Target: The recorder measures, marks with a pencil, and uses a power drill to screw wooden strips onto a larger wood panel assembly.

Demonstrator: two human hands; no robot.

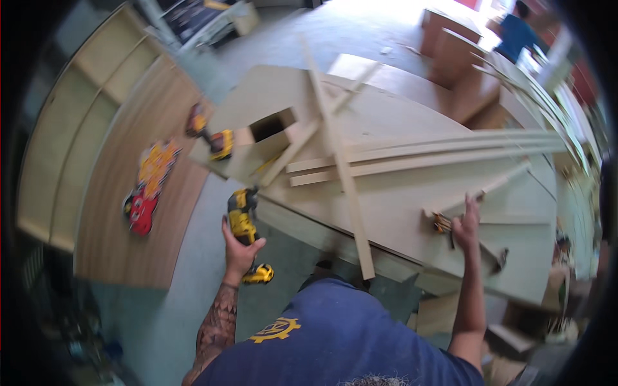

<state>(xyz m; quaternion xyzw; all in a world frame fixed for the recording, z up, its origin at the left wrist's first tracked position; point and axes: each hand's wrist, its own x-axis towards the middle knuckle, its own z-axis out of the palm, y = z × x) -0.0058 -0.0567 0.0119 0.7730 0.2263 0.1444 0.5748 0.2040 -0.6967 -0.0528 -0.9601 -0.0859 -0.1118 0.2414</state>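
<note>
The left hand (239, 252) has its fingers closed around a yellow and black drill (244, 222), held low beside the edge of the worktop (399, 212). The right hand (465, 225) rests on the worktop with its fingers spread open, touching a small orange tool (441, 223). Long wood strips (418, 157) lie across the worktop. Another yellow drill (220, 143) sits near a wooden box (270, 135).

A second yellow drill (215, 138) lies at the bench's far left corner. A red and yellow tool bag (149, 186) sits on the brown board (129, 244) at left. Pale shelving (64, 128) stands far left.
</note>
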